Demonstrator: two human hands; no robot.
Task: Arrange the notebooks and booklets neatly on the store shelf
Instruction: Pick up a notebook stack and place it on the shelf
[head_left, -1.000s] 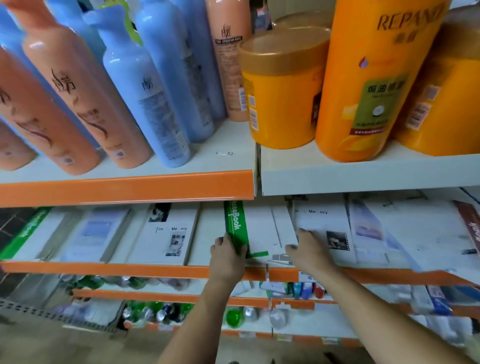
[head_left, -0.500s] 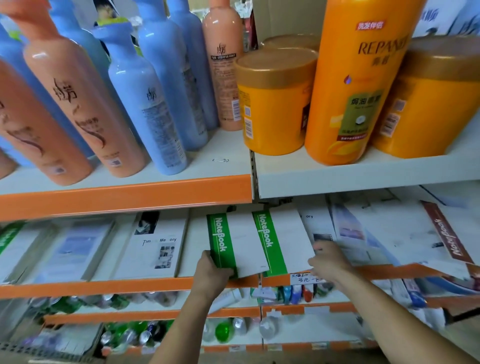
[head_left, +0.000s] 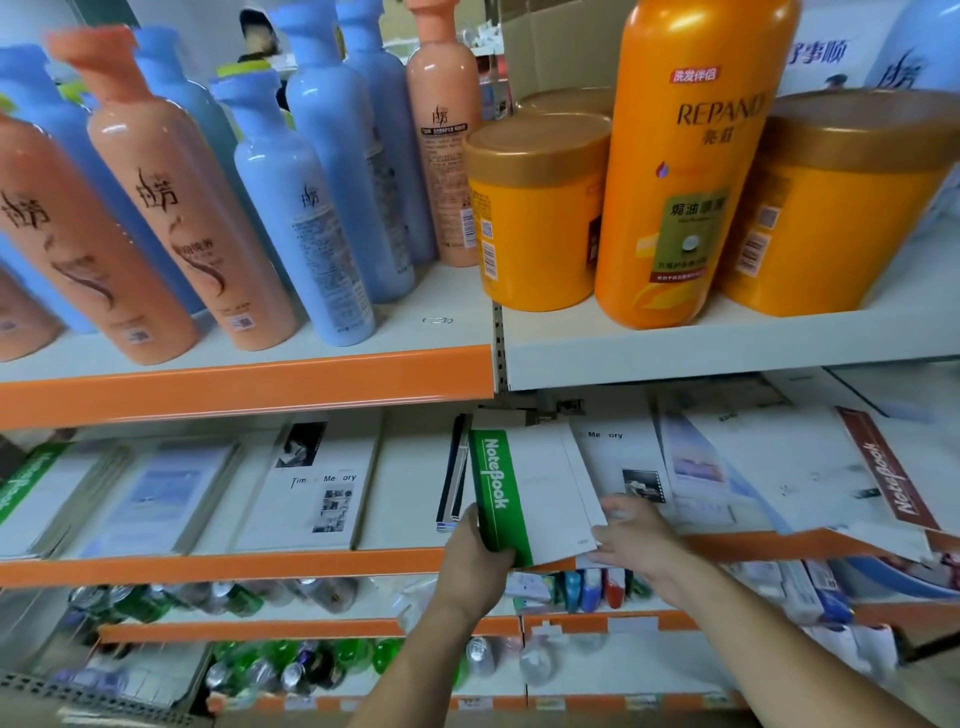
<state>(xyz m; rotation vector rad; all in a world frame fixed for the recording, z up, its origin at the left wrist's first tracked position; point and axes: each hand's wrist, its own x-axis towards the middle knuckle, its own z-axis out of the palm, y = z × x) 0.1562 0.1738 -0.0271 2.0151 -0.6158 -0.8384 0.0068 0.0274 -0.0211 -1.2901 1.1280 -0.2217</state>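
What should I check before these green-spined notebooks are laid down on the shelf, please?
1. Left hand grips the green-spined notebooks at the spine: ok.
2. Right hand holding their lower right corner: cannot tell, blurred.
3. Their covers squared: not ok, fanned out on the right.
4. Dark-edged booklet beside them lying flat: not ok, on edge.
5. Red-spined notebook straight: not ok, askew, overhanging the orange shelf lip.

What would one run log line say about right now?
left hand: grips green notebooks at bottom edge | right hand: touches their right corner | red-spined notebook: crooked, overhanging shelf lip | stage: tidying unfinished
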